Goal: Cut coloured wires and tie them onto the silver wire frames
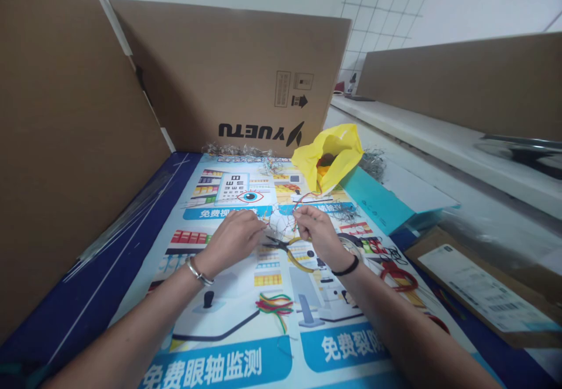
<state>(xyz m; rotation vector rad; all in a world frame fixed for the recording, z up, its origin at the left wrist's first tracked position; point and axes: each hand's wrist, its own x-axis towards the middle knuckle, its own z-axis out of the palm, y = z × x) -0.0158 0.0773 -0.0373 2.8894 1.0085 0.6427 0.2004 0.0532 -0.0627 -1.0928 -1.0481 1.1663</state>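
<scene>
Fingers closed, my left hand [239, 238] pinches one side of a thin, wiry strand [281, 220] over the printed sheet. Opposite it, my right hand [319, 234] is closed on the other side, with a fine reddish length near its fingertips. Exact ends of the strand are too small to make out. Between and just below my hands lie pliers with yellow handles [301, 263], jaws toward my left hand. Closer to me rests a bundle of red, yellow and green cords [274, 305].
Behind my right hand stands an open yellow bag [329, 152], beside a teal box [381, 201]. Red-handled scissors [397, 277] lie right of my right wrist, near a labelled cardboard package [487, 286]. Wire scraps [239, 150] line the tall cardboard panel [228, 72].
</scene>
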